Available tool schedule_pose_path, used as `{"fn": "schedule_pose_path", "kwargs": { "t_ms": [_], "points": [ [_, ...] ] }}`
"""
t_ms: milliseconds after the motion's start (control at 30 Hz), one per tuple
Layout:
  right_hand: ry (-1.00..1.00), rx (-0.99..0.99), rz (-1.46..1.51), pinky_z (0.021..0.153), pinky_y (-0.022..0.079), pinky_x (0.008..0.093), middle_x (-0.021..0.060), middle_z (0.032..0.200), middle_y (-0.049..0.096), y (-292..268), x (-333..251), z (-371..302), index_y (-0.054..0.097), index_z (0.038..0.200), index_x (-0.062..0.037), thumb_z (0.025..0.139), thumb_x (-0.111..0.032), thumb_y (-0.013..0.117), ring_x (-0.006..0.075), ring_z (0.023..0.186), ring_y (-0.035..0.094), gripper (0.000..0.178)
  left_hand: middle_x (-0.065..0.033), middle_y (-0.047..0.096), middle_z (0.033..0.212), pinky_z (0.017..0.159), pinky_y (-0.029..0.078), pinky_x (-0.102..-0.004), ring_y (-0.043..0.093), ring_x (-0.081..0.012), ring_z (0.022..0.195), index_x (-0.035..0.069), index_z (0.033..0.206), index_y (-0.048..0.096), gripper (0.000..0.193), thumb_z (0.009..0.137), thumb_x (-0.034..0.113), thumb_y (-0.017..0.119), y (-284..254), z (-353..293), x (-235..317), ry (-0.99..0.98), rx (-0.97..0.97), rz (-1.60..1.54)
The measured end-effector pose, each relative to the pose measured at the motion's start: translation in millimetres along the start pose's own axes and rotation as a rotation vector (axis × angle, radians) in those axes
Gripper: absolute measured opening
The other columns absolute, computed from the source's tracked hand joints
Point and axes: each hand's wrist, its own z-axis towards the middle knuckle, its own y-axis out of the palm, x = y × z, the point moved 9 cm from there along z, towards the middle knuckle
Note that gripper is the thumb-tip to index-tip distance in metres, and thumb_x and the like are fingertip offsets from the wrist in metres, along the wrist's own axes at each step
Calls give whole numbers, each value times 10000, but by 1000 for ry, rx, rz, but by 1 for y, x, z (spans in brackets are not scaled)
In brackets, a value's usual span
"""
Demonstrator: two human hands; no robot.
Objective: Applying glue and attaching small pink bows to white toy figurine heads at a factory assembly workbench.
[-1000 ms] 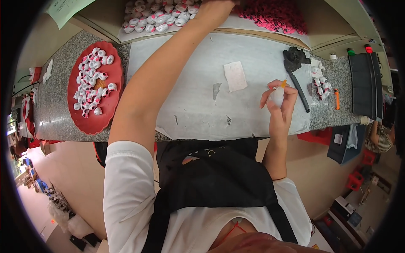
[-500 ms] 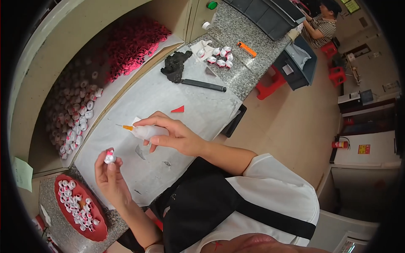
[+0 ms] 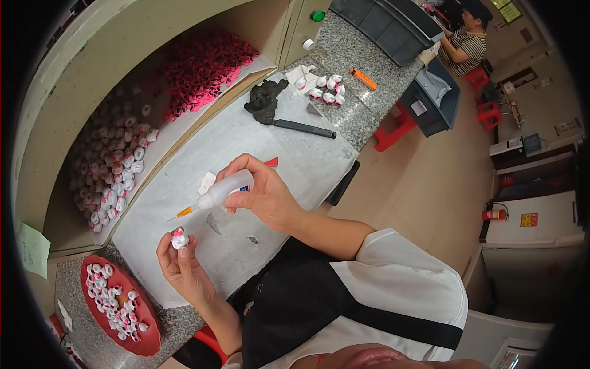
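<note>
The right hand (image 3: pixel 265 195) is curled shut around a small squeeze bottle (image 3: pixel 226 190), held tilted with its orange needle tip (image 3: pixel 182 213) aimed down-left. The left hand (image 3: pixel 182 265), wrist bent upward, pinches a small white and pink cap (image 3: pixel 179 239) just below that tip, above the pale sheet (image 3: pixel 246 141) on the worktop (image 3: pixel 362 55). A red tray (image 3: pixel 150 339) of similar caps lies near the left forearm.

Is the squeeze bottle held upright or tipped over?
Tipped: the squeeze bottle lies nearly sideways in the right hand, its orange nozzle aimed toward the small piece in the left hand.
</note>
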Motion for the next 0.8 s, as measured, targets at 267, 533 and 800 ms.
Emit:
{"fn": "schedule_pose_path", "kwargs": {
  "t_ms": [267, 533, 800],
  "points": [
    [19, -24, 133, 561, 372, 222, 56, 870, 489, 7, 5, 3, 427, 900, -51, 690, -51, 595, 92, 729, 457, 269, -130, 505, 996, 781, 430, -293, 506, -175, 896, -13, 1013, 450, 268, 752, 7, 507, -5, -3, 3, 50, 69, 78],
    [28, -14, 85, 561, 364, 233, 82, 876, 482, 10, 6, 0, 436, 903, -36, 674, -12, 575, 106, 726, 454, 269, -149, 496, 1016, 791, 423, -300, 506, -183, 907, -25, 1069, 401, 354, 743, 28, 526, -1, -4, 4, 32, 116, 106],
    [-38, -43, -4, 552, 392, 233, 80, 873, 485, 12, 2, -4, 434, 882, -36, 667, -32, 592, 109, 728, 469, 267, -168, 497, 1012, 788, 426, -307, 512, -194, 897, -32, 1058, 403, 336, 742, 7, 511, -3, -6, 7, 56, 128, 107]
  ]
}}
